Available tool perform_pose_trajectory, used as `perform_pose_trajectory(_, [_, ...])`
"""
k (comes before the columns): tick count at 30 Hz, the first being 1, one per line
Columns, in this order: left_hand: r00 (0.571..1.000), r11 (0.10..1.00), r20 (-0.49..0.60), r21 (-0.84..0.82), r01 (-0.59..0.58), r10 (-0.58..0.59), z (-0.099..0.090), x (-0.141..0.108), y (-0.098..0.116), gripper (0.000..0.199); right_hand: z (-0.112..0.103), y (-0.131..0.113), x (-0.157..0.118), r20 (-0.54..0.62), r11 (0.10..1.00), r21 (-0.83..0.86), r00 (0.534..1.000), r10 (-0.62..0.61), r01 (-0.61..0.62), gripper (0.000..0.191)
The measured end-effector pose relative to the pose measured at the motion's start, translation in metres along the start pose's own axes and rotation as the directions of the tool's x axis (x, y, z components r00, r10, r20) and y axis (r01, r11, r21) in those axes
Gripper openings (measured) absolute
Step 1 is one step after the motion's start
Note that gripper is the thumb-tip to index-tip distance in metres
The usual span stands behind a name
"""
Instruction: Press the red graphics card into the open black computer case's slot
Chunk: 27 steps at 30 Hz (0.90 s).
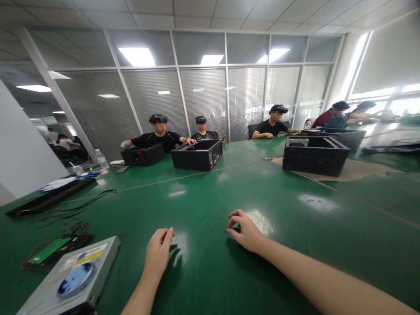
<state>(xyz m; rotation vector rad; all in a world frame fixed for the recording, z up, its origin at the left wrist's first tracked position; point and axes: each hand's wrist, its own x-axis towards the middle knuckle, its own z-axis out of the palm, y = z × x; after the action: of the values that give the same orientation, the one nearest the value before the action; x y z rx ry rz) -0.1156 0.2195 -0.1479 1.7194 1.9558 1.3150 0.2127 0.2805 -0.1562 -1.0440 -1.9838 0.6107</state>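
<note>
My left hand [158, 253] hovers over the green table [200, 205], thumb and forefinger brought together. Anything pinched there is too small or hidden to make out. To its right, my right hand [246, 232] is half curled, with a gap between thumb and fingers and nothing visible in it. Left of my left hand lies a silver optical drive [104, 258] with a yellow and white label. A round, shallow blue object [77, 278] rests on top of it. Just behind the drive is a green circuit board [49, 251] with dark parts and thin wires.
Black computer cases [192, 158] stand across the table, another case [315, 157] at right on brown cardboard [364, 170]. Several people sit beyond. At left are a long black panel [49, 197], a black cable [85, 203] and a plastic bottle [101, 161].
</note>
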Motion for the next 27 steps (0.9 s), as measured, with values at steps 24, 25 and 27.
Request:
perform_pose_trajectory(24, [1.000, 1.000, 0.011, 0.017, 0.013, -0.013, 0.0023, 0.0006, -0.0019, 0.045, -0.0005, -0.0011, -0.0001, 0.008, 1.000, -0.013, 1.000, -0.004, 0.004, 0.006])
perform_pose_trajectory(25, [1.000, 1.000, 0.006, 0.015, 0.011, -0.011, 0.0021, 0.0006, -0.0019, 0.045, -0.0005, -0.0013, 0.0000, 0.011, 1.000, -0.014, 1.000, 0.000, 0.001, 0.006])
perform_pose_trajectory(27, [1.000, 1.000, 0.003, 0.016, 0.005, -0.005, 0.0021, 0.0007, -0.0015, 0.045, -0.0003, -0.0012, 0.0001, 0.014, 1.000, -0.014, 1.000, 0.001, -0.001, 0.006])
